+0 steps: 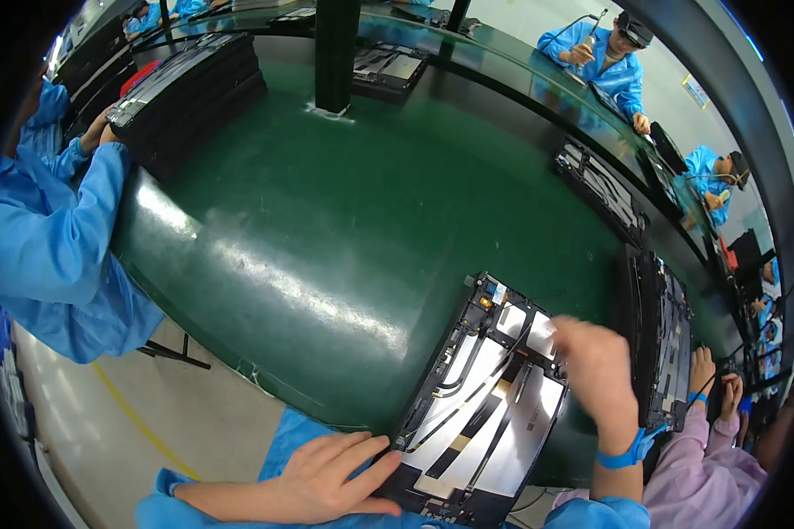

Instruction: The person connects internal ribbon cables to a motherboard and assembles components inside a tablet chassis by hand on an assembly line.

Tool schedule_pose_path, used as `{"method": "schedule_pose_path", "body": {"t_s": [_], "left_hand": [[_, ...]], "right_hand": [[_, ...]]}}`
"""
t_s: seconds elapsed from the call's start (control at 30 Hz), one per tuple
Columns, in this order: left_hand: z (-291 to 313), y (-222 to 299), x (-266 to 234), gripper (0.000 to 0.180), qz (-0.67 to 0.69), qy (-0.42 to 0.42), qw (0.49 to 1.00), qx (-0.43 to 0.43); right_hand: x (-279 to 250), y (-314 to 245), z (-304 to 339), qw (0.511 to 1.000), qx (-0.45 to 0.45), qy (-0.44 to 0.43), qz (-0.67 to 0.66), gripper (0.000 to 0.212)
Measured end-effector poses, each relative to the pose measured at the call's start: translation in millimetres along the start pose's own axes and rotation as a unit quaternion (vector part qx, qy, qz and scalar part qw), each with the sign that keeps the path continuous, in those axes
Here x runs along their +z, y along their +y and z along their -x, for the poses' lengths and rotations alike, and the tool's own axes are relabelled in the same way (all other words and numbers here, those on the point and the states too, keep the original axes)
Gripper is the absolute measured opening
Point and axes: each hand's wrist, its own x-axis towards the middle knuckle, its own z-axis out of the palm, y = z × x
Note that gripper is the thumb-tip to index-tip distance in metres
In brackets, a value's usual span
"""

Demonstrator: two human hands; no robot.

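An opened tablet-like device (476, 406) lies tilted before me on the green table, its inner side up. It shows silvery plates, a black frame and several dark flat cables. My left hand (331, 476) rests against its near left corner, fingers stretched and apart, the fingertips touching the black edge. Over the device's far right edge is my right hand (595, 366), smeared by motion. Its fingers are too blurred to show whether they hold anything. A blue band (625, 454) circles my right wrist.
A stack of similar devices (657, 335) stands close on my right; another device (602, 192) lies beyond. At the far left, a blue-sleeved person touches a tall dark stack (190, 101). A dark post (335, 57) rises from the green table (344, 203). A pink-sleeved person's hand (702, 375) is at right.
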Motion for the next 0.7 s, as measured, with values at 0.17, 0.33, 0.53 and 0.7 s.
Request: {"method": "schedule_pose_path", "body": {"t_s": [0.17,0.33,0.53,0.7], "left_hand": [[-30,1,8,0.035,0.045,-0.024,0.986,0.157],[-37,1,16,0.029,0.053,-0.059,0.974,0.212],[-38,-9,33,0.048,0.109,-0.130,0.962,0.216],[-42,-16,19,0.053,0.124,-0.184,0.965,0.139]], "right_hand": [[6,-49,-14,0.944,-0.246,-0.100,-0.194,0.017],[14,-62,-23,0.938,-0.291,-0.104,-0.158,0.012],[23,-81,-33,0.909,-0.408,0.031,-0.075,0.012],[31,-59,-55,0.961,-0.216,0.025,-0.173,0.011]]}}
